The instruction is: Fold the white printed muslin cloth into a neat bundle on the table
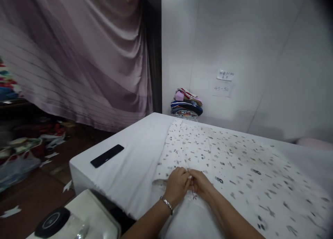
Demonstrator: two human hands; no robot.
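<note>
A white printed cloth (234, 155) with small dark motifs lies spread over the white-covered table, its left part folded over in layers. At its near edge my left hand (178, 183), with a silver bracelet at the wrist, is closed on the fabric. Right against it, my right hand (201, 183) pinches the same edge, and the fingertips of both hands meet there. Parts of the fingers and the bit of cloth between them are hidden. A corner of the cloth hangs a little loose left of my left hand.
A black phone (107, 155) lies on the table's left side (135, 141). At the near left stands a cream sewing machine (85, 218) with a black handwheel. Folded cloths (186, 105) are piled by the wall. A pink curtain (104, 58) hangs at left, above bags on the floor.
</note>
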